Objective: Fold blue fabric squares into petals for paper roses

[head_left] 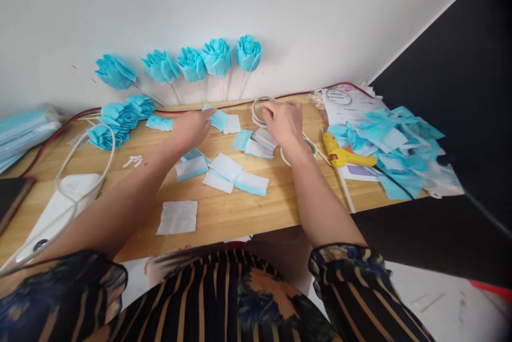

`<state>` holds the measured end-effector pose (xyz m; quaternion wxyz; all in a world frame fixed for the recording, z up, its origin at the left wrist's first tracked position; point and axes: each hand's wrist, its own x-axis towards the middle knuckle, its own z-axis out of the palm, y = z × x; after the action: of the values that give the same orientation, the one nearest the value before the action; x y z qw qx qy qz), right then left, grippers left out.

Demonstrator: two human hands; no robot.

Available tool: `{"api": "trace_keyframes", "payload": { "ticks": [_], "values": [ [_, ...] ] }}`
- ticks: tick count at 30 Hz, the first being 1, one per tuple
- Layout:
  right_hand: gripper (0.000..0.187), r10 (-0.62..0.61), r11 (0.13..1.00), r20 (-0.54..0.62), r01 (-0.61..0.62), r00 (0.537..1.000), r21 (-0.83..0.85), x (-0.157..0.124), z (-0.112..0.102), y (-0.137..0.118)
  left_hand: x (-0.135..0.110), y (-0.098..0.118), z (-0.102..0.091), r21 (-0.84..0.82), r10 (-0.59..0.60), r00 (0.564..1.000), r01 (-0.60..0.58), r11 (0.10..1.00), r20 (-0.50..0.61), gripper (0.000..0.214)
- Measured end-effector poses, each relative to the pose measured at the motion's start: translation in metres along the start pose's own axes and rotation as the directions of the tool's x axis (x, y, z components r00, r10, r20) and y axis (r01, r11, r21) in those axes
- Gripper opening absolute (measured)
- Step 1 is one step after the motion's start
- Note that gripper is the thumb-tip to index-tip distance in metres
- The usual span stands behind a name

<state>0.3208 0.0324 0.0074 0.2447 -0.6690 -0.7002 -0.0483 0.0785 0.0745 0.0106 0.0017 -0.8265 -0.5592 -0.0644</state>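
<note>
My left hand (192, 129) is closed, its fingertips at a blue and white fabric piece (218, 119) near the back of the table. Most of its fingers are hidden behind the back of the hand. My right hand (283, 119) has its fingers curled onto the rim of a roll of tape (256, 116), which is tilted up from the tabletop. A second tape roll (285, 159) is partly covered by my right wrist. Between my forearms lie several overlapping blue and white pieces (224, 167), and a single white square (178, 217) is nearer the front edge.
Several blue fabric flowers on sticks (216, 57) lean against the wall; more flowers (116, 120) lie at left. A white power strip (60, 214) with a looped cable is beside my left arm. At right are a yellow glue gun (346, 154) and a blue fabric pile (394, 139).
</note>
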Motion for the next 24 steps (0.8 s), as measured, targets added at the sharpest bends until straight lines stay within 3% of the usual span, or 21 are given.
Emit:
{"api": "trace_keyframes", "payload": {
  "ticks": [6, 10, 13, 18, 24],
  "values": [
    [0.032, -0.181, 0.979, 0.125, 0.167, 0.976, 0.118, -0.005, 0.011, -0.012, 0.003, 0.004, 0.0, -0.095, 0.004, 1.0, -0.005, 0.996, -0.015, 0.043],
    [0.032, -0.223, 0.973, 0.229, 0.201, 0.948, 0.116, -0.008, 0.018, -0.02, 0.008, 0.001, 0.0, -0.113, -0.011, 0.999, 0.007, 0.994, -0.034, 0.043],
    [0.032, -0.22, 0.975, 0.229, 0.206, 0.948, 0.085, -0.007, 0.017, -0.017, 0.012, 0.0, 0.003, -0.121, -0.02, 0.998, 0.013, 0.993, -0.057, 0.041],
    [0.03, -0.114, 0.993, 0.108, 0.108, 0.988, 0.057, -0.002, 0.004, -0.001, 0.017, 0.0, 0.006, -0.133, -0.04, 0.998, 0.033, 0.991, -0.055, 0.037],
    [0.029, -0.056, 0.995, 0.203, 0.073, 0.978, -0.075, -0.004, 0.0, 0.001, 0.019, 0.0, 0.006, -0.173, -0.054, 0.997, 0.044, 0.984, -0.053, 0.036]
  ]
}}
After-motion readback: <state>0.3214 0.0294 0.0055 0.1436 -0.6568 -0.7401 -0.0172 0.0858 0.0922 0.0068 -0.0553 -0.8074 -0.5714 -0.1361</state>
